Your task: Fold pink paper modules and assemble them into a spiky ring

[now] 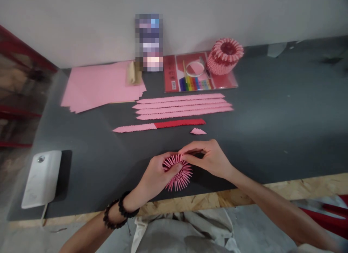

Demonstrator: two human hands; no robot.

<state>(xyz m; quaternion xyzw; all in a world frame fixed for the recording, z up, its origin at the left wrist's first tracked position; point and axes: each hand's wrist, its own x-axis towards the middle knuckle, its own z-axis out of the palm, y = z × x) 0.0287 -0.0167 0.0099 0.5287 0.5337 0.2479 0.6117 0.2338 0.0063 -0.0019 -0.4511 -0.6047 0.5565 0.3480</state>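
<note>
Near the table's front edge, a round ring of pink folded-paper pieces (178,181) with spiky points fanning outward is gripped by my left hand (156,176). That thumb lies across the ring's middle, and the fingers behind it are mostly hidden. At the ring's upper right rim, my right hand (213,159) pinches a pink folded piece between thumb and forefinger; whether it is joined to the ring I cannot tell. Just beyond my hands lie a short stack of pink pieces (198,131) and a long nested row, part pink and part red (179,124).
Several long pink rows (182,105) lie farther back. Behind them are pink paper sheets (98,84), a red craft packet (174,70) and a pink folded-paper vase (224,59) on its right end. A white corded device (42,178) lies at the left.
</note>
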